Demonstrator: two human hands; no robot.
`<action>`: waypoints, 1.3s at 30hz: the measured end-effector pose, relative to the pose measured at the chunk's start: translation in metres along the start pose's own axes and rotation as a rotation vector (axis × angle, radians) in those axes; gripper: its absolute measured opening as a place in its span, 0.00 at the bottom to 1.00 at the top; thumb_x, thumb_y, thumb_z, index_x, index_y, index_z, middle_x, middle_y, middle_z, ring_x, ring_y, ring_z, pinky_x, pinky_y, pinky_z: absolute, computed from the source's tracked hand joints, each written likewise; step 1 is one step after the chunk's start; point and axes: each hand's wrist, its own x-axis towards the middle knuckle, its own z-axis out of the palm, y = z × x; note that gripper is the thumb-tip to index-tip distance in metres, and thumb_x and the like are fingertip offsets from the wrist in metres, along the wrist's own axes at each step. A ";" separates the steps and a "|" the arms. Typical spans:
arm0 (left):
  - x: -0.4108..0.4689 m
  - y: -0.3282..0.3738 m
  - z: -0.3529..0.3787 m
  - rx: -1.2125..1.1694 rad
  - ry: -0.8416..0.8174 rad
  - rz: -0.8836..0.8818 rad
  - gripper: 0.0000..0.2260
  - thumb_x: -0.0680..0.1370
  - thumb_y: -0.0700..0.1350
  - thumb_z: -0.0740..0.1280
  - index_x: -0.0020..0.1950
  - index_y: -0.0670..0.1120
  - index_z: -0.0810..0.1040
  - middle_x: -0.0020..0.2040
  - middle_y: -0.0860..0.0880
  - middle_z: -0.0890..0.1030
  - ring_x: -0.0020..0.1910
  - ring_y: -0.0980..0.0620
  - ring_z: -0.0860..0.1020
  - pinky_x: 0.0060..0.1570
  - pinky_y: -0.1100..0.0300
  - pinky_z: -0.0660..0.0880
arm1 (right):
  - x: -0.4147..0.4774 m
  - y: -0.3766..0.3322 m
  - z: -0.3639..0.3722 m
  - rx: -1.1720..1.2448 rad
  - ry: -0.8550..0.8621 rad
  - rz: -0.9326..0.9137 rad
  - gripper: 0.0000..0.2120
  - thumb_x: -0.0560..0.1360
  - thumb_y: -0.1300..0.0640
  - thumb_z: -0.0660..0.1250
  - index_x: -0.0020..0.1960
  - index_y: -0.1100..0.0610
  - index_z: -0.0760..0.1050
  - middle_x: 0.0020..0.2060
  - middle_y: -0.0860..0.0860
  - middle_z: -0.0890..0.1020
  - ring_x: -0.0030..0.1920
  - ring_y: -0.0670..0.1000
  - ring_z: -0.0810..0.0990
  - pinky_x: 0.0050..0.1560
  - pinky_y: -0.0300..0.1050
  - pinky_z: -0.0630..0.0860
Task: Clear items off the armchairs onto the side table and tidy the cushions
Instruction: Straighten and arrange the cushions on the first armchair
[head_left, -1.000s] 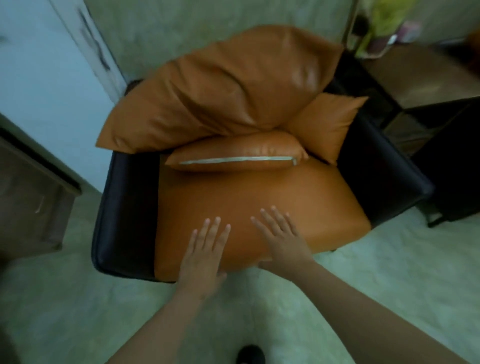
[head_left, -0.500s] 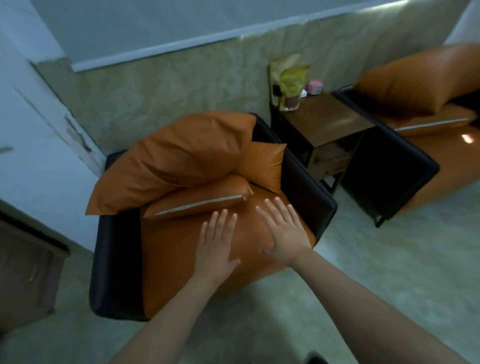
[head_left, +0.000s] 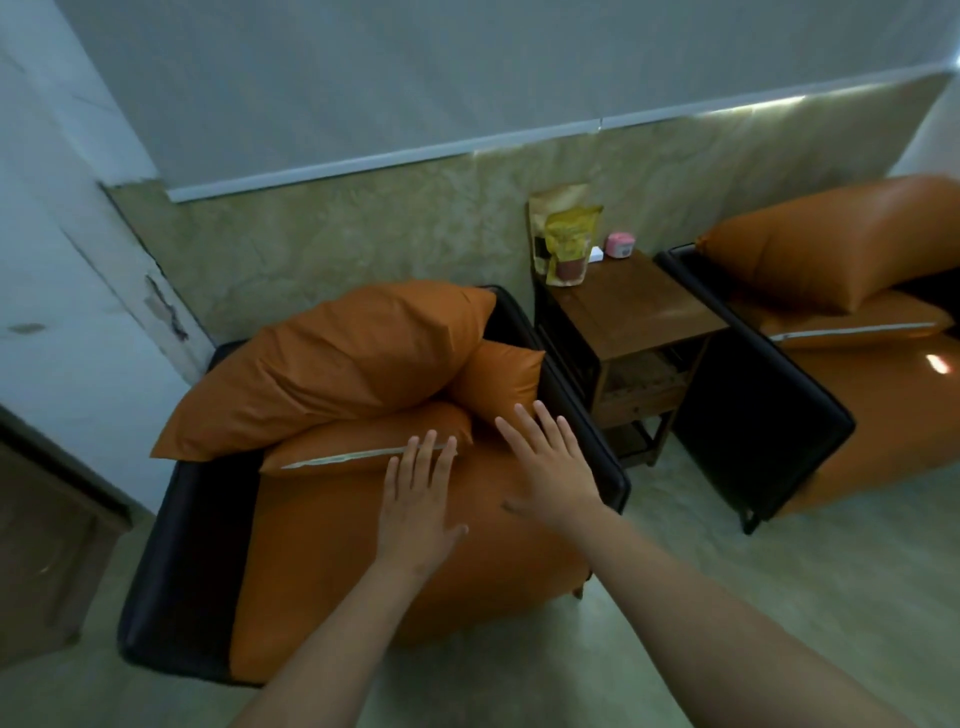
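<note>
A black armchair with an orange seat stands below me. On it lie a large orange back cushion, a flat cushion with a pale zip edge and a small orange cushion at the right. My left hand is flat with straight fingers over the seat, fingertips at the zip cushion's edge. My right hand is spread open beside it, fingertips near the small cushion. A wooden side table carries yellow snack pouches and a pink container.
A second black armchair with orange cushions stands right of the side table. A dark wooden cabinet is at the left edge. Pale green floor lies in front of both chairs. The wall is close behind.
The view has lifted and pulled back, bringing the side table and second armchair into sight. Both hands slid from the seat's front edge toward the cushions at the back.
</note>
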 end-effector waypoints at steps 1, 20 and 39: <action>0.007 -0.001 0.000 0.000 0.006 -0.007 0.51 0.69 0.58 0.73 0.78 0.52 0.39 0.79 0.46 0.46 0.77 0.46 0.41 0.71 0.50 0.38 | 0.007 0.004 0.000 0.011 0.003 -0.001 0.48 0.72 0.38 0.66 0.77 0.48 0.35 0.76 0.51 0.37 0.74 0.55 0.31 0.73 0.55 0.33; 0.214 0.253 0.034 -0.041 -0.120 0.440 0.47 0.73 0.60 0.68 0.77 0.52 0.36 0.79 0.46 0.40 0.77 0.45 0.38 0.74 0.48 0.38 | -0.031 0.294 -0.004 0.092 0.043 0.494 0.46 0.72 0.40 0.66 0.77 0.47 0.39 0.77 0.50 0.39 0.75 0.53 0.32 0.72 0.52 0.32; 0.301 0.655 0.123 -0.102 -0.303 0.497 0.48 0.73 0.60 0.68 0.77 0.51 0.36 0.79 0.47 0.39 0.77 0.46 0.37 0.74 0.48 0.37 | -0.148 0.699 0.006 0.022 -0.053 0.563 0.48 0.70 0.41 0.69 0.77 0.47 0.40 0.77 0.51 0.41 0.75 0.54 0.33 0.72 0.51 0.33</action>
